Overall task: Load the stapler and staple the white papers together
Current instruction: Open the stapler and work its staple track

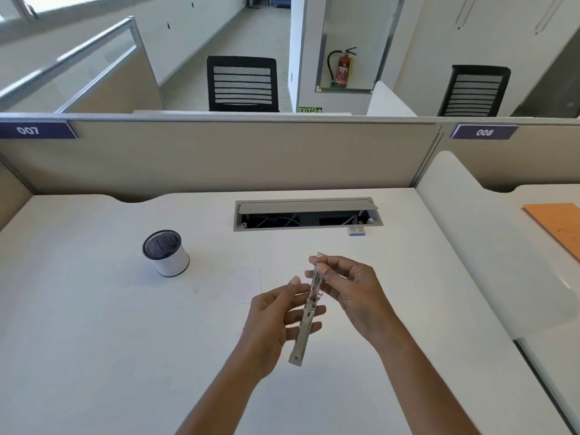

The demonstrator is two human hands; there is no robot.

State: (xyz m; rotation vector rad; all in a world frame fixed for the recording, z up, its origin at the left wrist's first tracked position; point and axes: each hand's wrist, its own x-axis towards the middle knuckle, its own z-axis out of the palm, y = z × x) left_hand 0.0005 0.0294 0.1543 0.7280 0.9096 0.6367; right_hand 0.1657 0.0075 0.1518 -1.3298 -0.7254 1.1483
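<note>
Stapler: A silver metal stapler is held in the air above a white desk, swung open into one long thin strip that runs from low near the person to high and slightly right.
Left hand: The left hand carries the lower half of the stapler, its fingers curled round the metal from the left and the thumb raised beside it.
Right hand: The right hand pinches the upper end of the stapler between thumb and fingertips, with the other fingers loosely bent.
White papers: The white papers lie flat on the desk just beyond the left hand, hard to pick out against the desk's white top, and neither hand touches them.
Pen cup: A white pen cup with a dark mesh inside stands upright to the left of the papers, near their far left corner.
Cable tray: A grey cable tray is sunk into the desk's far middle, its lid tipped up and cords showing inside.
Small box: A small blue-and-white box sits on the desk just in front of the tray's right end, well apart from the hands.
Neighbouring desk: An orange envelope lies on the next desk to the right.
Partition: A beige partition closes off the desk's far side and carries labels reading 007 and 008.
Background: Two black chairs and a red fire extinguisher stand beyond the partition.
</note>
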